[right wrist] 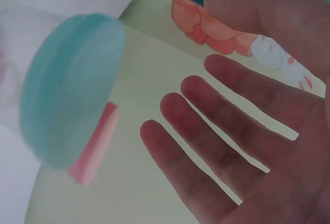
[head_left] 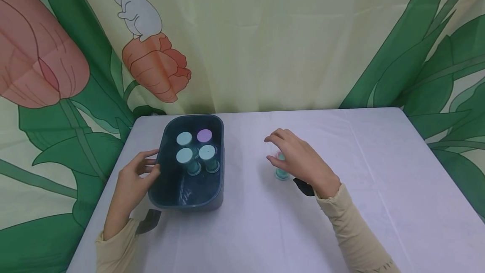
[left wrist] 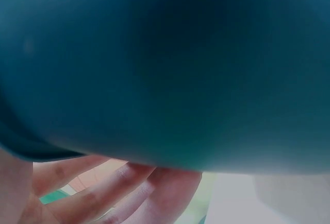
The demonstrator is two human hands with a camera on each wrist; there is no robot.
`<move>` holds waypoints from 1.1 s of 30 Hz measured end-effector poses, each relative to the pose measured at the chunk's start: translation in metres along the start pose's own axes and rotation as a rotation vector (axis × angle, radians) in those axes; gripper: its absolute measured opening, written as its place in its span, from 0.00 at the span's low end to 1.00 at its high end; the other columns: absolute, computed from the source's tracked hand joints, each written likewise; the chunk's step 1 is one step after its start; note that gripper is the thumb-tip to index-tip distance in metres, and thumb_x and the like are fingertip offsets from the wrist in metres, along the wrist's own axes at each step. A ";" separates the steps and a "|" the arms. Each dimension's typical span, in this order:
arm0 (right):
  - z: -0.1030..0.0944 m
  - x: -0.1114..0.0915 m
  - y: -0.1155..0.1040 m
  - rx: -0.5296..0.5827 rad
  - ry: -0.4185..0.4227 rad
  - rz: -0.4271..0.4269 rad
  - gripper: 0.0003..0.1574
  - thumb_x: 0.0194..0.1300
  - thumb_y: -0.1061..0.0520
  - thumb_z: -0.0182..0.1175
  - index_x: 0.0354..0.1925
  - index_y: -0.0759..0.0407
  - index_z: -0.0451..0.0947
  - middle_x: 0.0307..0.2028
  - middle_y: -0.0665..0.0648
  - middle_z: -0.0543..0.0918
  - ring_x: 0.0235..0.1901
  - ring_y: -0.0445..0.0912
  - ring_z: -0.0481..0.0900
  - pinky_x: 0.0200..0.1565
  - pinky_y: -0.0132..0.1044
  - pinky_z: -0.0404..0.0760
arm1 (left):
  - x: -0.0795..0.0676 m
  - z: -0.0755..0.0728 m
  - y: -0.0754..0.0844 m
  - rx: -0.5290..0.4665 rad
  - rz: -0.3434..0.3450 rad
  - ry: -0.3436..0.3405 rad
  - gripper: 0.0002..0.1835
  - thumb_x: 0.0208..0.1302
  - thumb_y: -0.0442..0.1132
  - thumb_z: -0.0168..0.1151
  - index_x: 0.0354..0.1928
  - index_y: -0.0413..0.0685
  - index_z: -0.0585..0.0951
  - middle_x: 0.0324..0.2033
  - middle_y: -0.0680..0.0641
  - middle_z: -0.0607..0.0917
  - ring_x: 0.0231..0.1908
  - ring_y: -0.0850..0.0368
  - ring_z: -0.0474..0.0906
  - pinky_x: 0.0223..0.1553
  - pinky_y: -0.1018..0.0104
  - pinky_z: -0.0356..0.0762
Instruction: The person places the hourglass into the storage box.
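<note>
Your counter (head_left: 242, 239), covered in white cloth, ends at the back just beyond the tub (head_left: 166, 186), with a printed curtain (head_left: 273, 45) behind. Your left hand (head_left: 134, 180) is near the left edge. Between the tub and your right hand (head_left: 299, 155) runs a stretch of cloth, and a wider one reaches from that hand to the right edge.

Only the head view shows you inside the tub: four round-topped pieces (head_left: 184, 155), three pale blue and one purple, grouped together. In your left wrist view the blurred tub wall fills most of the frame. Your right wrist view shows the teal piece (right wrist: 72, 90) with its pink part, which your hand partly covers from above.

Your left fingers touch the tub's left side, loosely bent rather than wrapped round it. Your right fingers are spread, thumb apart, gripping nothing; the teal piece stands on the cloth near them, apart from the fingertips.
</note>
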State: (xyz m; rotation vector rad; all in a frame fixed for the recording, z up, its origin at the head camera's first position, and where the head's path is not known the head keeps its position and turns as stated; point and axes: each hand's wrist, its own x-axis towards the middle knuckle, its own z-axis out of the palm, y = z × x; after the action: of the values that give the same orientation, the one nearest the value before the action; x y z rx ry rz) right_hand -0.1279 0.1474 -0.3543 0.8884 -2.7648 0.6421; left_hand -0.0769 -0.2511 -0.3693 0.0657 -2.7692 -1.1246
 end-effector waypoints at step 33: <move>0.006 -0.025 0.023 0.014 0.007 0.051 0.21 0.55 0.57 0.74 0.46 0.62 0.81 0.43 0.55 0.80 0.42 0.47 0.76 0.45 0.42 0.83 | 0.001 0.001 0.000 0.009 -0.006 0.005 0.24 0.69 0.36 0.56 0.67 0.46 0.73 0.53 0.33 0.82 0.50 0.36 0.82 0.45 0.42 0.84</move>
State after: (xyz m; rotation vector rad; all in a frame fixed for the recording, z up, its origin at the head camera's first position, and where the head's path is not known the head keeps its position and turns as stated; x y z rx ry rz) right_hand -0.1214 0.1744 -0.3751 0.8196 -2.7876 0.6731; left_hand -0.0778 -0.2501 -0.3695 0.0783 -2.7715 -1.1127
